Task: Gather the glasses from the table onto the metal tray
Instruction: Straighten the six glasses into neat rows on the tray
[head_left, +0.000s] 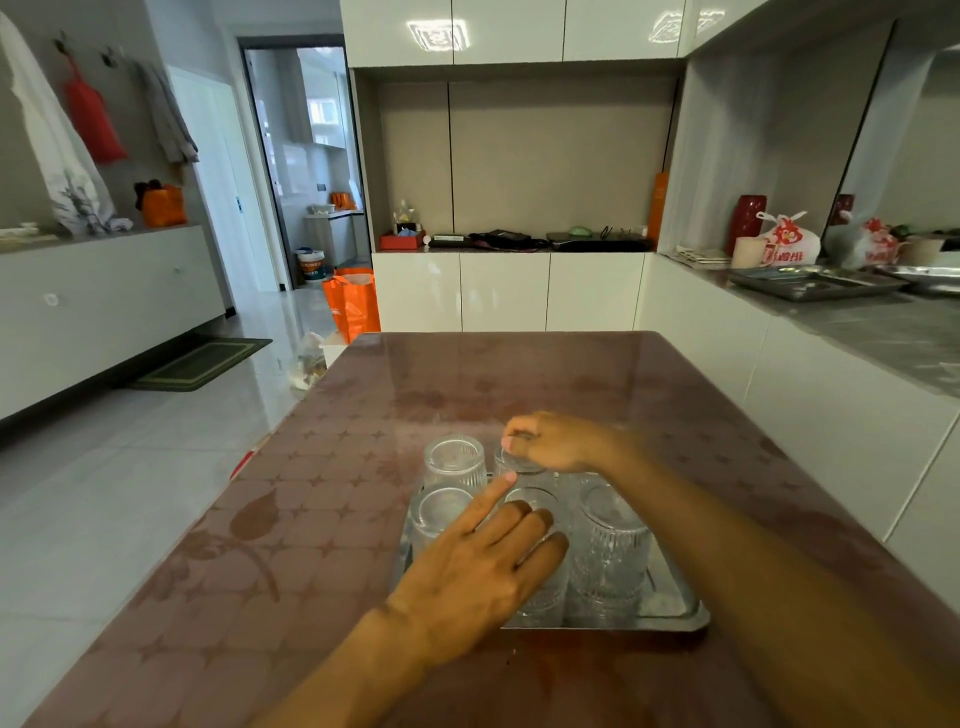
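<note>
A metal tray (675, 608) lies on the brown patterned table (322, 519), near its front edge. Several clear ribbed glasses stand upside down on it: one at the far left (453, 460), one at the near left (441, 512), one at the right (613, 545). My right hand (556, 441) grips the base of the far middle glass (514, 465) from above. My left hand (483, 566) rests flat with spread fingers over the near middle glass (545, 597), index finger pointing toward the far glass.
White cabinets run along the right, close to the table's edge; their grey counter carries another metal tray (815, 283), a cup and a plastic bag. An orange bag (353, 306) stands on the floor beyond the table's far left corner. Tiled floor lies to the left.
</note>
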